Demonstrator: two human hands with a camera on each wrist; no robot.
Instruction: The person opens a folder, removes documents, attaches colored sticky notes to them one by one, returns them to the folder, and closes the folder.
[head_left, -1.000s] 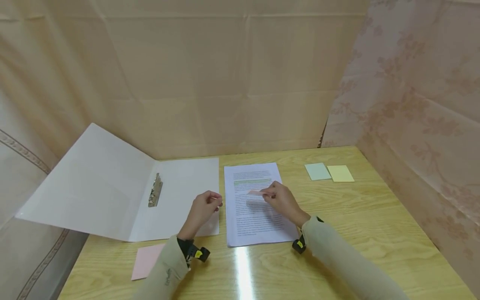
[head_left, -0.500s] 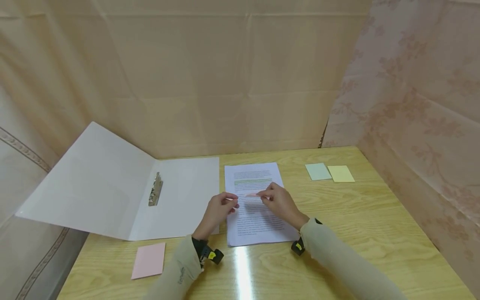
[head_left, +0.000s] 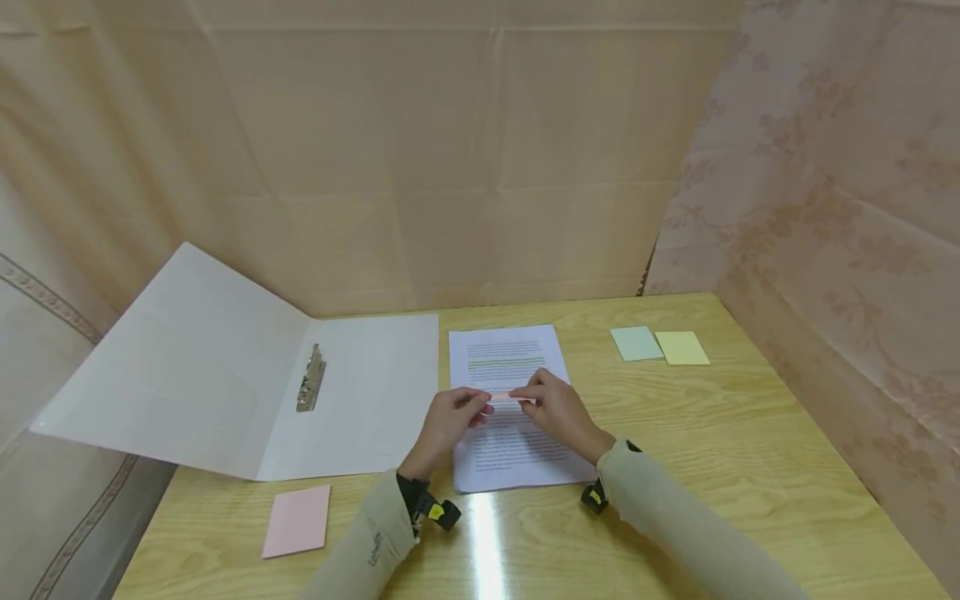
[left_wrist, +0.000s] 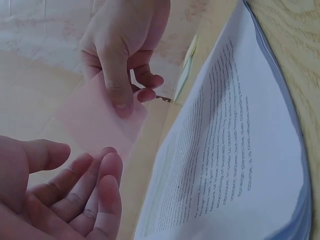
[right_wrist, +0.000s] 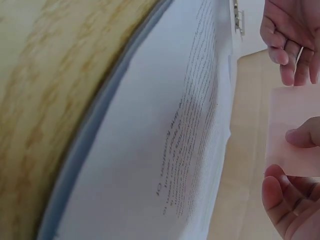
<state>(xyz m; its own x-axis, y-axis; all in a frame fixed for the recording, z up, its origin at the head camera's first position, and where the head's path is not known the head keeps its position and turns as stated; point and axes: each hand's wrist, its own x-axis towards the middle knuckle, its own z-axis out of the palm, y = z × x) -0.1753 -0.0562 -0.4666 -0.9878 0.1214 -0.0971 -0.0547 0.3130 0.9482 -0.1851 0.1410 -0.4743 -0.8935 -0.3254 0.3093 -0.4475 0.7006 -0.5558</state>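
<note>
A pink sticky note (head_left: 500, 397) is held up above a stack of printed paper (head_left: 498, 458), edge-on in the head view. My right hand (head_left: 562, 412) pinches it between thumb and fingers; the right wrist view shows the thumb lying on the face of the note (right_wrist: 285, 112). At the opposite edge, my left hand (head_left: 447, 421) has its fingers loosely bent. In the left wrist view its thumb stands apart from the fingertips, which are at the border of the note (left_wrist: 90, 122); whether they touch it I cannot tell. A green highlighted line crosses the top sheet.
An open white folder (head_left: 375, 367) with a metal clip (head_left: 310, 382) lies left of the papers. A pink sticky pad (head_left: 297, 521) is at the front left. Green (head_left: 636, 342) and yellow (head_left: 682, 348) sticky pads sit at the back right. Curtains line the table's back and sides.
My left hand has moved right, from the folder's edge to the pink note over the papers. The right hand keeps its pinch on the note and has shifted only slightly.
</note>
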